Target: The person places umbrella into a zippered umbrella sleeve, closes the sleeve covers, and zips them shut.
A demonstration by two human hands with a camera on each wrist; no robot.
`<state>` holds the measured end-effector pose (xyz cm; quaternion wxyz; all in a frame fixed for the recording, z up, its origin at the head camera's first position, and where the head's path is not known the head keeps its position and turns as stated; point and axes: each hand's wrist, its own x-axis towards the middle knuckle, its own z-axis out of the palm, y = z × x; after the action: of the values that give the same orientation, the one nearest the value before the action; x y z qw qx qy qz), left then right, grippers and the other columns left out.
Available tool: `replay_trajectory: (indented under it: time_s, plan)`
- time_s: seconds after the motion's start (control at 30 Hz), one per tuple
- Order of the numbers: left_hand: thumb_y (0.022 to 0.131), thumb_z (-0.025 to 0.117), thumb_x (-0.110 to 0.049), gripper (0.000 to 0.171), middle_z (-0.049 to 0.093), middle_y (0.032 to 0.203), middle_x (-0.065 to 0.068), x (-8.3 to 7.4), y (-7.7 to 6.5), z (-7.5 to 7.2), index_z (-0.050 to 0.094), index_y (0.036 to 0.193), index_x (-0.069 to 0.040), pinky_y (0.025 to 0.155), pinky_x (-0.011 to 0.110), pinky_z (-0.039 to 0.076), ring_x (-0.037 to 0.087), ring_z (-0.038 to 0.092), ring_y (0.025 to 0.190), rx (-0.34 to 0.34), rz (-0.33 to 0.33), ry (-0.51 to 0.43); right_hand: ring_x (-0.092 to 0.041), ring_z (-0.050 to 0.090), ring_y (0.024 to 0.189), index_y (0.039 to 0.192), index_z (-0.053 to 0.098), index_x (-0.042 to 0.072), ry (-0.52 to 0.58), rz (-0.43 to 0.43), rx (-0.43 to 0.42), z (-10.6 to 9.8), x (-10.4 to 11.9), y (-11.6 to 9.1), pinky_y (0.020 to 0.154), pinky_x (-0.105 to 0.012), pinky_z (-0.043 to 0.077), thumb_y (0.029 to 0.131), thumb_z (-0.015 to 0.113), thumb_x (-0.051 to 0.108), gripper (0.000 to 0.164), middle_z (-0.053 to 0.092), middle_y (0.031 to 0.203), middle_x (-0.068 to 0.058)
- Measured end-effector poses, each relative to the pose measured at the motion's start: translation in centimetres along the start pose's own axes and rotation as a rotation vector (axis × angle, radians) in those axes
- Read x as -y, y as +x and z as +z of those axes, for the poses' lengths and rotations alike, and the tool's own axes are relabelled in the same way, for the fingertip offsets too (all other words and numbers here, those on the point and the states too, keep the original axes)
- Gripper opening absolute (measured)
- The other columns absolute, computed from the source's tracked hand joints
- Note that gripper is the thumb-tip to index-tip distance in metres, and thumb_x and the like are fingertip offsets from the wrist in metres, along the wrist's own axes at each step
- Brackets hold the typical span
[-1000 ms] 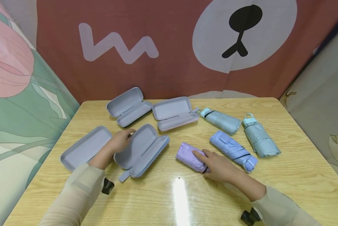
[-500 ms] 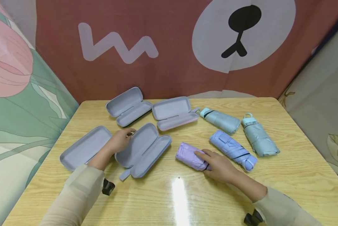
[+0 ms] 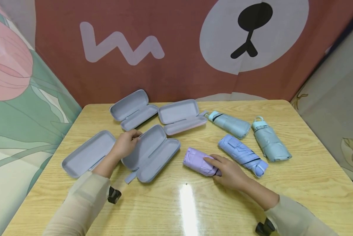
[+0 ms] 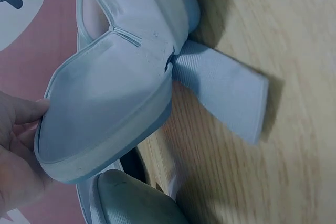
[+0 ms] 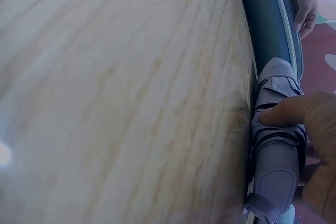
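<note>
My left hand (image 3: pixel 125 144) pinches the rim of an opened blue-grey zip case (image 3: pixel 160 162), its two halves spread apart on the table. In the left wrist view, thumb and fingers hold the edge of one half of this case (image 4: pixel 105 98), and a ribbed fabric tab (image 4: pixel 220 85) sticks out at the hinge end. My right hand (image 3: pixel 231 173) grips a folded purple umbrella (image 3: pixel 197 161) at its near right end. The right wrist view shows the thumb across the umbrella's (image 5: pixel 278 169) dark band; the other fingers are partly hidden behind it.
Two more open cases, one (image 3: pixel 139 114) and another (image 3: pixel 182 118), stand at the back. A grey case half (image 3: pixel 88 152) lies left, partly behind my forearm. A blue umbrella (image 3: pixel 242 155) and two teal ones, one (image 3: pixel 231 124) and one (image 3: pixel 270 141), lie right on the wooden table (image 3: pixel 153 213).
The held case has opened a little wider, its right half tilting down and outward to the right. My right hand has stayed on the purple umbrella, almost in place.
</note>
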<state>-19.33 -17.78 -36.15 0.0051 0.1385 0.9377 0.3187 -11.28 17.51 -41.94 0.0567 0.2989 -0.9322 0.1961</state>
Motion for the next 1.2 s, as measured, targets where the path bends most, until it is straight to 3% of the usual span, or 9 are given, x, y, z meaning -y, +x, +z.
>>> replay_trajectory:
  time_s: [1.2]
  plan:
    - [0.086,0.051,-0.006,0.018,0.061,0.097,0.011,-0.9,-0.4,0.1,0.06,0.102,-0.003,0.071,0.036,0.045,0.024,0.056,0.088,0.025,0.049,-0.034,-0.036,0.048,0.102,0.119,0.052,0.009,0.03,-0.169,-0.16,-1.3,0.1,0.4,0.078,-0.045,0.043,0.065,0.069,0.008,0.056,0.049,0.116,-0.019]
